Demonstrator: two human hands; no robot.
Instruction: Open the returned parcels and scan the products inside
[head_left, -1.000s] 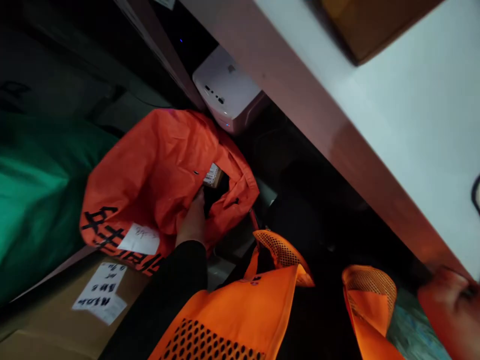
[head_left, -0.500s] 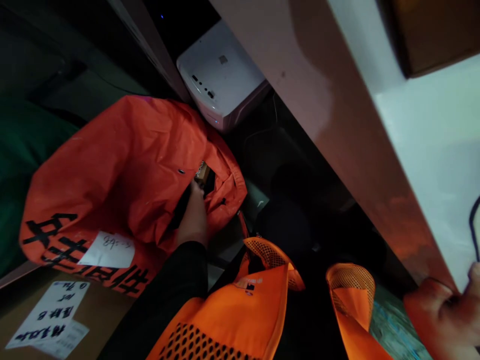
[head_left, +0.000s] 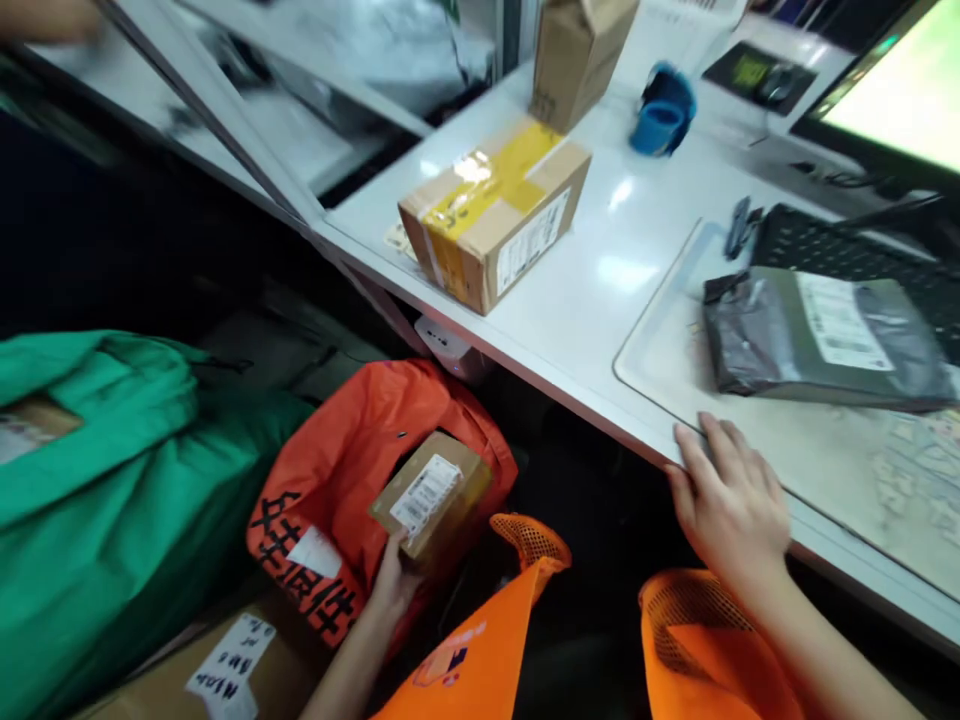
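My left hand (head_left: 396, 575) grips a small brown cardboard box (head_left: 457, 500) by its near end. A white printed label is on the box's upper face. The box is tilted just above the opening of an orange-red sack (head_left: 337, 450) marked with black characters and a white paper. My right hand (head_left: 731, 500) lies palm down on the front edge of the white desk (head_left: 585, 370), fingers spread and holding nothing. Beyond its fingertips, a grey plastic-wrapped parcel (head_left: 825, 340) with a white label rests partly against a black keyboard (head_left: 892, 260).
On the desk stand a yellow-taped carton (head_left: 495, 220), another carton (head_left: 577, 60), blue tape rolls (head_left: 664, 110) and a monitor (head_left: 892, 90). A green sack (head_left: 97, 560) bulges at left. A labelled carton (head_left: 172, 690) lies below. A blurred hand (head_left: 52, 20) shows at top left.
My left hand has come up out of the orange-red sack with the cardboard box. My view has lifted to show the desktop. My right hand now lies flat on the desk edge.
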